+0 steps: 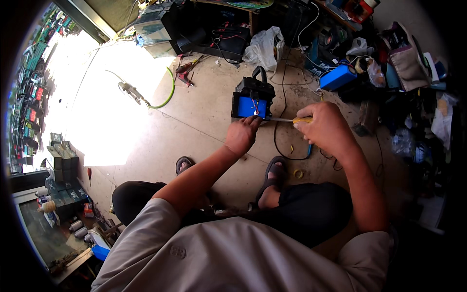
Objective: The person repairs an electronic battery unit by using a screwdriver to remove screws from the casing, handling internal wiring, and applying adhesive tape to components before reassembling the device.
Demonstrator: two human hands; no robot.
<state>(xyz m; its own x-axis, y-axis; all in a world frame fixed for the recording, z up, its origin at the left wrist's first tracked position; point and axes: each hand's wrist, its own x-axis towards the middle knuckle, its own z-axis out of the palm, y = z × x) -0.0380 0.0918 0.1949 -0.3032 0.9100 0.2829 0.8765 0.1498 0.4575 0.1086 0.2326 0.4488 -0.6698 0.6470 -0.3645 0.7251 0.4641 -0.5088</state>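
On the floor in front of me stands a black battery case (255,87) with a carrying handle on top. Its near side is open, showing a blue battery pack (247,108) with thin red and dark wires. The fingers of my left hand (241,135) are closed together on the lower near edge of the case. My right hand (326,125) is wrapped round the yellow handle of a screwdriver (302,119). Its shaft points left and reaches the case's lower right corner, beside my left fingertips. What the tip meets there is too small to make out.
Red-handled pliers (184,78) and a green-cabled tool (129,92) lie beyond to the left. A black cable (276,138) runs right of the case. Another blue battery pack (338,77) rests among clutter at right. A white plastic bag (265,47) lies behind.
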